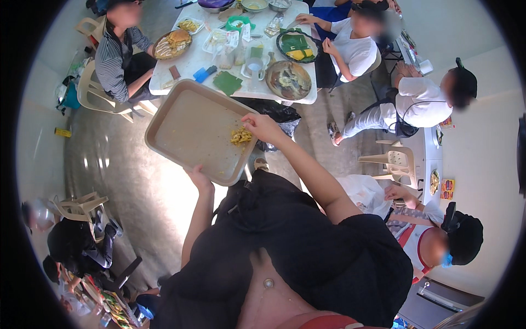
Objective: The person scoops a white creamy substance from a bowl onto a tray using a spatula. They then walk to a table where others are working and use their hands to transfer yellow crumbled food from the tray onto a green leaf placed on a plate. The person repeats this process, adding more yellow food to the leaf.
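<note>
A large beige rectangular tray (186,129) is tilted in front of me. My left hand (198,176) grips its near edge from below. My right hand (262,126) reaches over the tray's right rim, fingers pinched on a small clump of yellow food scraps (241,136) lying on the tray near that rim. The rest of the tray's surface is nearly bare, with only faint crumbs.
Beyond the tray stands a white table (192,60) with plates, bowls, banana leaves and food, with people seated on the left and right sides. A black bag (276,112) lies under the table. Plastic chairs (397,162), another white table (424,156) and more seated people are at the right and lower left.
</note>
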The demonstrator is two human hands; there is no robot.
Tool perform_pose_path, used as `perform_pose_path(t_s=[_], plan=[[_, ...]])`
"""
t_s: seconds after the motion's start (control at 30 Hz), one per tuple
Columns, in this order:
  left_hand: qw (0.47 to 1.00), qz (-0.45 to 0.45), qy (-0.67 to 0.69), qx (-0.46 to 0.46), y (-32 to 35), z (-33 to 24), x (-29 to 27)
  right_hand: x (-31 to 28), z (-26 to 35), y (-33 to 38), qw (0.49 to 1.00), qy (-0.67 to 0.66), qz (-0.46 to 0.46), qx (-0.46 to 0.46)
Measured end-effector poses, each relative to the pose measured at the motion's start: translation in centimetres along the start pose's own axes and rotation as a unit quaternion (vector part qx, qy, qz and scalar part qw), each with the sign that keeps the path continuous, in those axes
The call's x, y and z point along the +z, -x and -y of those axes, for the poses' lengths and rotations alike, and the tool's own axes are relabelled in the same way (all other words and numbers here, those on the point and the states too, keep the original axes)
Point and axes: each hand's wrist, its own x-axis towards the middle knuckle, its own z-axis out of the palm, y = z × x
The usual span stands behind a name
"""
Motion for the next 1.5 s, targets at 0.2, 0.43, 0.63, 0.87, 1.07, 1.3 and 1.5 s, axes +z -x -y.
perform_pose_path(t_s=[0.2,0.43,0.63,0.87,1.07,1.3,1.5], plan=[[1.000,0.008,-0.026,0.016,-0.6,0.2,-0.7,2.3,-0.2,-0.4,0.984,0.134,-0.037,-0.115],[0.999,0.016,-0.023,0.018,-0.5,-0.1,-0.5,4.8,-0.4,-1.1,0.961,0.221,-0.031,-0.165],[1.000,-0.006,0.008,0.020,-0.5,0.3,-0.5,5.3,0.1,-0.5,0.954,0.256,0.001,-0.154],[0.997,-0.048,-0.056,0.035,0.6,-0.2,0.2,4.9,-0.7,-0.1,0.950,0.237,-0.032,-0.200],[0.999,-0.050,0.001,0.015,1.2,-1.8,1.0,3.3,2.8,-2.2,0.967,0.166,-0.010,-0.195],[0.993,-0.075,0.029,0.086,-0.8,-2.2,-0.7,-2.1,14.7,-7.3,0.949,-0.129,-0.055,-0.282],[0.991,-0.080,0.044,0.102,-1.8,-5.4,-1.1,-0.6,14.0,-8.0,0.964,-0.124,0.060,-0.226]])
